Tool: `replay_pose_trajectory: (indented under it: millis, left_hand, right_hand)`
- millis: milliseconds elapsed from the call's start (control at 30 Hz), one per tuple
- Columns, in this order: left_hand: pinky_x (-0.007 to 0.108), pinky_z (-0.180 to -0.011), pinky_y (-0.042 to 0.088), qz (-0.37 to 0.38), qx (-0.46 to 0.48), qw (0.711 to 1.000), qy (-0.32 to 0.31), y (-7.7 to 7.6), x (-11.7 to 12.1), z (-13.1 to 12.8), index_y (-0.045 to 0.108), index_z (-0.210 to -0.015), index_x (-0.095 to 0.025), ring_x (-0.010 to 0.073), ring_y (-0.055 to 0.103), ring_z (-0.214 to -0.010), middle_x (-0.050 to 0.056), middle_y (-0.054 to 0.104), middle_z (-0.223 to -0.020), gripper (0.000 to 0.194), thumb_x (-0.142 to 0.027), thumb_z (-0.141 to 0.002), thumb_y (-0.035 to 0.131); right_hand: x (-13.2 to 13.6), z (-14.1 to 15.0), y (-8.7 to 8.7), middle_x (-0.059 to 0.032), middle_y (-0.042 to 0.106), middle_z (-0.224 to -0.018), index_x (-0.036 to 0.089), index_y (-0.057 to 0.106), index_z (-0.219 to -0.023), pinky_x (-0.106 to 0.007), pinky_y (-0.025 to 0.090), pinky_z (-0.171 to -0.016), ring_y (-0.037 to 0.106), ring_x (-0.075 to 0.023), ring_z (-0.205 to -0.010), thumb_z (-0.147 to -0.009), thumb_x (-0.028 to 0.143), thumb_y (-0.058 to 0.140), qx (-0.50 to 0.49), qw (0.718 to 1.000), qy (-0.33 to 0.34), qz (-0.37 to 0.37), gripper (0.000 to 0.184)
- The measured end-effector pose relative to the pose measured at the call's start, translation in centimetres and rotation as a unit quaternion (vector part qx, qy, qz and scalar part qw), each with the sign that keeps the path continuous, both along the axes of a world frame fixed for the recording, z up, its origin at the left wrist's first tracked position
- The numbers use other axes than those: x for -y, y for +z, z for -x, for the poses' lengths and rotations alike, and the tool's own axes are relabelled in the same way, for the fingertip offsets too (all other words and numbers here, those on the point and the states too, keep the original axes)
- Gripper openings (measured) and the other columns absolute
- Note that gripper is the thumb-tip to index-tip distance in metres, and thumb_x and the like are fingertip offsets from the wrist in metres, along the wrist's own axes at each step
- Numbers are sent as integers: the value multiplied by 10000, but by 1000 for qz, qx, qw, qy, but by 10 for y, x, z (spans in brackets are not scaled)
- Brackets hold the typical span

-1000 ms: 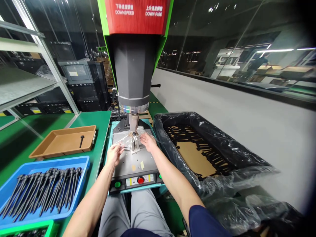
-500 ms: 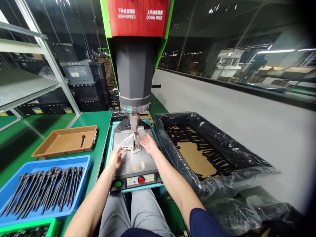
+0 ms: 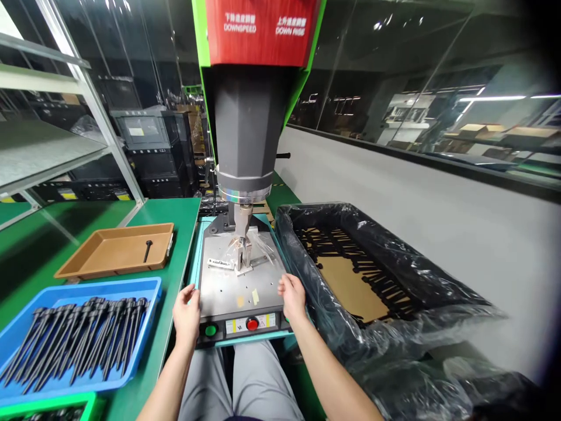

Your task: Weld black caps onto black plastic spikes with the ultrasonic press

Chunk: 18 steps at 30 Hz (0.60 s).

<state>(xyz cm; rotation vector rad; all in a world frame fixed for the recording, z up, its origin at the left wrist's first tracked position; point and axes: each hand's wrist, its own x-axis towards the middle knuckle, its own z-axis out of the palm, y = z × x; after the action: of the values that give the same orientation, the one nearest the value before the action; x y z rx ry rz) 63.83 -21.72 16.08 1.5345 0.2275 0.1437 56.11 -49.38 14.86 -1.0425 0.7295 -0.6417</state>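
Note:
A press machine stands before me, with a dark grey head (image 3: 249,128) above a metal work plate (image 3: 219,292). A small upright fixture (image 3: 243,257) is fixed on the plate, just under the metal horn (image 3: 242,219). Clear plastic film (image 3: 265,248) spreads around the fixture. At the plate's front left corner, near a green button (image 3: 211,330), is my left hand (image 3: 186,313), its fingers loosely bent and empty. My right hand (image 3: 293,297) hovers by the front right corner, fingers half curled, nothing visible in them. A red button (image 3: 252,324) sits between them.
On the green table at left are a brown tray (image 3: 109,266) with one black part (image 3: 148,250), a blue tray (image 3: 151,286) of long black parts, and a green bin (image 3: 93,403). To the right is a box lined with black plastic (image 3: 390,251), holding black parts on cardboard.
Both hands have drawn back from the fixture and film toward the plate's front corners, the left moving left, the right moving right. The camera view has shifted slightly.

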Motion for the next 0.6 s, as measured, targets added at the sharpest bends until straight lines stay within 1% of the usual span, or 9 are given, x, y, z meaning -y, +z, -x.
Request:
replay_pose_trajectory:
  millis: [33, 67, 100, 167, 233, 267, 333, 467, 600]
  left_hand:
    - [413, -956, 489, -97, 38, 995, 7, -9, -10, 11, 617, -1108, -171, 262, 583, -1128, 122, 622, -1201, 397, -355, -758, 652]
    - [444, -1017, 441, -177, 68, 982, 11, -20, -19, 22, 595, -1165, -177, 282, 543, -1189, 128, 591, -1261, 446, -380, -769, 626]
    - [465, -1066, 388, -240, 88, 967, 9, -31, -26, 33, 574, -1205, -174, 299, 501, -1241, 136, 560, -1307, 491, -402, -771, 609]
    - [490, -1100, 340, -308, 84, 948, -20, -53, -35, 49, 522, -1277, -159, 328, 459, -1283, 157, 521, -1350, 597, -454, -764, 600]
    - [495, -1083, 361, -317, 46, 945, -71, -72, -36, 59, 463, -1339, -146, 342, 462, -1282, 172, 507, -1364, 700, -501, -753, 607]
    - [490, -1069, 377, -312, 30, 945, -91, -79, -35, 61, 435, -1363, -147, 340, 468, -1278, 173, 502, -1370, 730, -517, -757, 603]
    - [474, -1053, 396, -304, 16, 946, -107, -88, -34, 62, 407, -1383, -151, 333, 476, -1275, 170, 498, -1376, 733, -535, -781, 573]
    - [472, -972, 458, -320, -5, 940, -116, -90, -35, 57, 423, -1371, -157, 339, 541, -1188, 169, 517, -1346, 716, -567, -794, 535]
    - [476, -966, 460, -332, -4, 936, -118, -86, -36, 55, 430, -1363, -152, 344, 539, -1185, 170, 521, -1333, 721, -574, -787, 531]
  right_hand:
    - [3, 16, -11, -13, 611, -786, 206, 591, -914, -276, 488, -609, 572, -160, -665, -687, 463, 742, -15, 998, -19, 52, 375]
    - [6, 32, -23, -45, 624, -841, 195, 606, -923, -318, 505, -678, 589, -190, -736, -700, 470, 716, -54, 983, -36, 169, 371]
    - [9, 46, -34, -82, 632, -913, 189, 622, -945, -375, 507, -761, 598, -228, -825, -737, 485, 670, -87, 953, -42, 287, 365]
    - [14, 69, -56, -145, 610, -1074, 179, 637, -1011, -468, 468, -896, 567, -296, -1022, -808, 494, 579, -124, 876, -40, 464, 379]
    - [17, 83, -75, -168, 567, -1208, 175, 611, -1140, -517, 411, -981, 514, -320, -1141, -861, 477, 525, -139, 815, -18, 562, 420]
    - [18, 88, -83, -173, 540, -1266, 174, 581, -1209, -533, 388, -1007, 491, -328, -1182, -874, 473, 514, -149, 796, -10, 586, 454]
    - [20, 95, -98, -186, 491, -1344, 165, 494, -1331, -554, 370, -1024, 458, -348, -1233, -883, 487, 505, -182, 783, -1, 595, 552]
    - [26, 102, -119, -188, 438, -1429, 154, 300, -1473, -509, 397, -1031, 442, -341, -1294, -885, 512, 487, -227, 816, 56, 528, 713]
    - [28, 103, -124, -153, 427, -1459, 176, 303, -1477, -473, 394, -1052, 437, -322, -1316, -854, 502, 522, -232, 842, 67, 482, 737]
